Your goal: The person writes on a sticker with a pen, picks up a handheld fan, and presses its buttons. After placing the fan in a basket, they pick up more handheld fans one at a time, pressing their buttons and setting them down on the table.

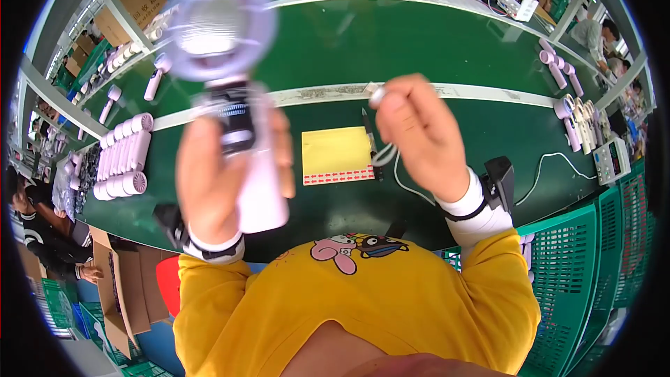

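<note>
My left hand (209, 185) wraps round the smooth lilac device (261, 199), ring-headed and blurred, left of the flat yellow paper (336, 150); my right hand (424, 136) pinches a plug (377, 95) on thin white cable (398, 179), right of it. Farther left, round-headed lilac units (125, 155) line the green desk (502, 129).

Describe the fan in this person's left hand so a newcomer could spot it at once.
At the near half of the green workbench, look for the person's left hand. It holds a pale purple handheld fan with a round head and a dark panel on its handle. Unlike the row of fans lying farther left, this one is held up, its head blurred.
</note>
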`<state>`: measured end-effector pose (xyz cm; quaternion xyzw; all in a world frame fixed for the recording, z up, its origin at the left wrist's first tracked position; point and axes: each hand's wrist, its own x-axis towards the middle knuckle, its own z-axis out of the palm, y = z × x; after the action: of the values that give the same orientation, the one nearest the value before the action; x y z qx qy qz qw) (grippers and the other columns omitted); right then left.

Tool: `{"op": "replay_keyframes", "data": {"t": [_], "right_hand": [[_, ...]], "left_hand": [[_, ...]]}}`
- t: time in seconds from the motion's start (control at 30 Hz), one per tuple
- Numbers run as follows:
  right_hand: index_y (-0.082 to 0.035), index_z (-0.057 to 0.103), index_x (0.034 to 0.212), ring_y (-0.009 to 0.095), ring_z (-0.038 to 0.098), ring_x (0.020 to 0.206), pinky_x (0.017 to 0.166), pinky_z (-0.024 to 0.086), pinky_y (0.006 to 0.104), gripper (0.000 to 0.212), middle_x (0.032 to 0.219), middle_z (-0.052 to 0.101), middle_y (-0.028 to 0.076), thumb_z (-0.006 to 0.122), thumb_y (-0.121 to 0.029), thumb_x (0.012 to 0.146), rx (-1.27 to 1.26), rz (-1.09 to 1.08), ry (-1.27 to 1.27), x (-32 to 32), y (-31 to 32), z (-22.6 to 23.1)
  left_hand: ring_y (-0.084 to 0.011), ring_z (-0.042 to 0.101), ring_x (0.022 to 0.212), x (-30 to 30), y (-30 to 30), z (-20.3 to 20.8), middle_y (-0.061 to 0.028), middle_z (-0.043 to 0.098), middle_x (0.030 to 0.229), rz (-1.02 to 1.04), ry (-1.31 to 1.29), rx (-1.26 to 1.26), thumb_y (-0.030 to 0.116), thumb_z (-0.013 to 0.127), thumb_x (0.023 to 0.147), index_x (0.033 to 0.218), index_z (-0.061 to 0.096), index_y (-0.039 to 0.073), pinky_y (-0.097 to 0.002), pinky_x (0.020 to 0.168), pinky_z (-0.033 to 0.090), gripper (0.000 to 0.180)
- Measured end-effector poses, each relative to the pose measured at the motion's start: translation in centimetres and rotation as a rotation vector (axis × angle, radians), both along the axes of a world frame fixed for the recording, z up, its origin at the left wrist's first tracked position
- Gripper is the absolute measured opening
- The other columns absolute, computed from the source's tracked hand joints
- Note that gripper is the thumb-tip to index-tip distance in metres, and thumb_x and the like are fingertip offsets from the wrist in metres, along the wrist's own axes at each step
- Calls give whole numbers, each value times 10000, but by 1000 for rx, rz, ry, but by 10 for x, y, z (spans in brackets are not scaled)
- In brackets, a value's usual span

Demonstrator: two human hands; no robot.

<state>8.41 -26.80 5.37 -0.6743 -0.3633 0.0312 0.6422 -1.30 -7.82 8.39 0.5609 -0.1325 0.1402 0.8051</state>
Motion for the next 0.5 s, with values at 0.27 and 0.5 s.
{"op": "replay_keyframes", "data": {"t": [0.27,0.5], "right_hand": [[16,393,1113,49,407,699,607,346,203,439,782,489,29,361,-371,907,321,102,-31,18,2,8],[-7,443,1079,47,424,734,642,354,190,404,804,503,32,365,-364,907,-6,-40,-86,15,2,12]], "left_hand": [[-169,530,603,27,-13,-30,-114,515,875,-479,258,3,239,402,842,1130,326,-19,-267,492,460,394],[-138,519,588,40,-10,-42,-88,518,850,-679,268,-41,238,429,820,1103,347,-11,-236,486,431,386]]}}
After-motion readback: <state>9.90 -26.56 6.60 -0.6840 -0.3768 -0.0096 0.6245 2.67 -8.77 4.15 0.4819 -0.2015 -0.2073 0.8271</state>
